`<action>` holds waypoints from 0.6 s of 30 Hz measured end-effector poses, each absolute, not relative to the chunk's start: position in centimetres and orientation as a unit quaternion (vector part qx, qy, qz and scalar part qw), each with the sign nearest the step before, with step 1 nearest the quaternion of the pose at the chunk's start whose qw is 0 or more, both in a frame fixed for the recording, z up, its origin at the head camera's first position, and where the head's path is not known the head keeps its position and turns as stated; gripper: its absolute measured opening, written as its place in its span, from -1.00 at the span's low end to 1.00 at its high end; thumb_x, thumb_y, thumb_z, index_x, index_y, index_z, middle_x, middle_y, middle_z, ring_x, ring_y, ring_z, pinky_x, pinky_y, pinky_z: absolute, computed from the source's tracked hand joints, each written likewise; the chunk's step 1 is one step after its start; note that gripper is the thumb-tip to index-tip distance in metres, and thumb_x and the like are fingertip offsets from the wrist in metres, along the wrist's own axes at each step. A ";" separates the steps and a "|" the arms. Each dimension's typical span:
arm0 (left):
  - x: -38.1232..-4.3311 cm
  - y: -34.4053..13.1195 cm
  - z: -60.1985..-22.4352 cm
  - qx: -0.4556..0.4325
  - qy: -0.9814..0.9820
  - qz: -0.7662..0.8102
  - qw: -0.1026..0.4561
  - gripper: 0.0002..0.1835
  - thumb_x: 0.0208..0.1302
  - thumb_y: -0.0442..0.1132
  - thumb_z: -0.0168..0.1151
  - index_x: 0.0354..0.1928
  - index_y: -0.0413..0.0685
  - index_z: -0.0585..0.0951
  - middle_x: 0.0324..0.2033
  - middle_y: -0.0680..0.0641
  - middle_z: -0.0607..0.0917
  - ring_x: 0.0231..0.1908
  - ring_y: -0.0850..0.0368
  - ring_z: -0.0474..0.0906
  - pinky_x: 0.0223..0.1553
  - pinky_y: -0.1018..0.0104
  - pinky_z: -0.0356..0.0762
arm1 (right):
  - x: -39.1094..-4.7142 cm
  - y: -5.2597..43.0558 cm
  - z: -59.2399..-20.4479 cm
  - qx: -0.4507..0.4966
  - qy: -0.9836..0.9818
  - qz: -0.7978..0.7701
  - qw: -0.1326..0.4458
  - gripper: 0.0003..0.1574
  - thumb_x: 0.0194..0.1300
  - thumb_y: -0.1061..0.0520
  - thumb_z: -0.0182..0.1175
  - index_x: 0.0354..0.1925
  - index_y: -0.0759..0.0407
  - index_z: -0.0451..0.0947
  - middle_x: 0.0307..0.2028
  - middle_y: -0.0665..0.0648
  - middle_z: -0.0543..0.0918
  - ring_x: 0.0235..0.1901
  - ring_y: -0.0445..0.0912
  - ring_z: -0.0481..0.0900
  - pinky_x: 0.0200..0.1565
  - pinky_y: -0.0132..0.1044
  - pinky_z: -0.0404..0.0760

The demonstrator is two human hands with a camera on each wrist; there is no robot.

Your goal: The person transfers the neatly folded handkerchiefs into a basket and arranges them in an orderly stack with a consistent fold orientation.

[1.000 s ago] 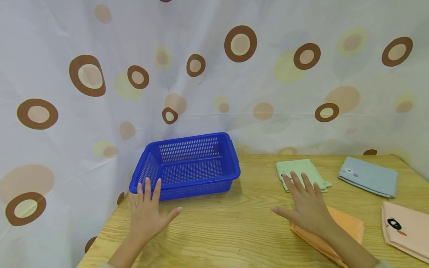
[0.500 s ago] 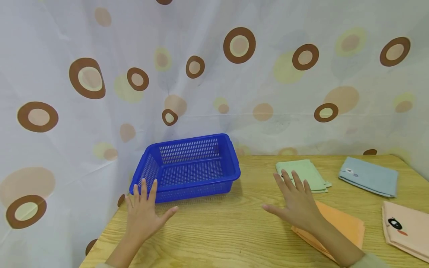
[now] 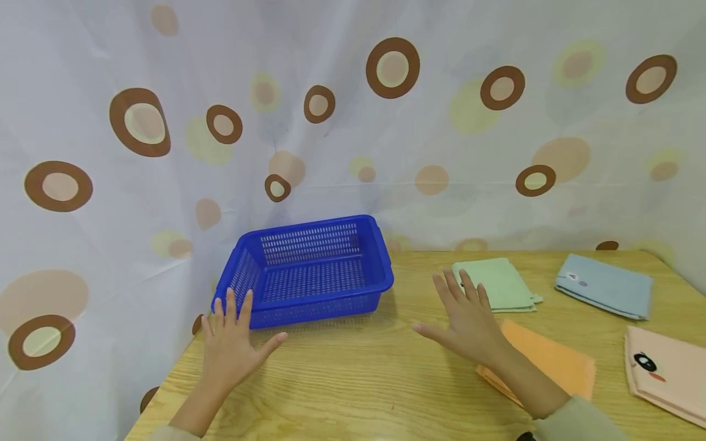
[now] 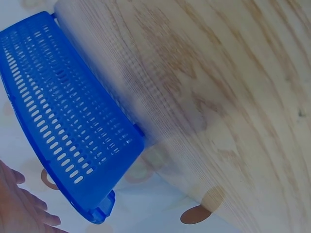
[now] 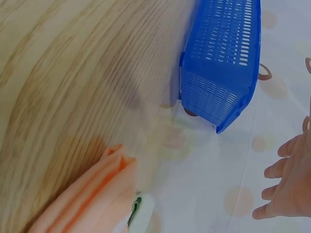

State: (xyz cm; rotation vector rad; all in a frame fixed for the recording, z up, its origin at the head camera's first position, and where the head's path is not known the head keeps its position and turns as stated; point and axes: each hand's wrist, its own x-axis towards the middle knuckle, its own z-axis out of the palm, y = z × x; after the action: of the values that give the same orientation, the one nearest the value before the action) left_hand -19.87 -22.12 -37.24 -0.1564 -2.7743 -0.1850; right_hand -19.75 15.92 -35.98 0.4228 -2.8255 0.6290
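Observation:
My left hand (image 3: 228,355), fingers spread, hovers in front of the near left corner of a blue plastic basket (image 3: 320,312). From the head view I cannot tell whether its fingertips touch the rim; in the left wrist view the hand (image 4: 22,208) appears apart from the basket (image 4: 73,107). The right hand (image 3: 469,321) is held above the table with fingers spread and nothing in it. Below its wrist lies a folded orange cloth (image 3: 551,361), partly hidden by the forearm. Just behind its fingertips is a folded green cloth (image 3: 493,282).
A folded blue cloth (image 3: 607,286) lies at the back right. Nearer, a folded peach cloth (image 3: 673,373) with an embroidered eye is cut off by the frame edge. Everything stands on a wooden table (image 3: 353,386), with a dotted curtain (image 3: 342,141) behind and at the left.
The right hand has drifted left, off the green cloth's middle, uncovering more of the orange and green cloths. The left hand has shifted slightly left. Basket and cloths stay put.

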 end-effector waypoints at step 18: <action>-21.4 -23.5 -37.6 -0.049 -0.982 -0.084 0.163 0.12 0.02 0.44 -0.01 0.40 -0.24 -0.04 0.37 -0.42 -0.12 0.32 -0.48 -0.20 0.21 -0.46 -0.24 | -22.5 13.3 -35.7 0.160 -0.957 0.216 0.113 0.25 0.08 -0.47 0.03 0.41 0.26 -0.14 0.41 0.32 -0.09 0.40 0.24 -0.31 0.35 0.22 -0.30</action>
State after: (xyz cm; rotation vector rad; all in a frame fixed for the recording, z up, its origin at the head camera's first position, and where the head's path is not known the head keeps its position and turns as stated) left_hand -21.36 -23.51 -37.63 -0.1390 -2.8003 -0.2392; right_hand -22.48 13.29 -35.71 0.4690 -2.8069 0.6323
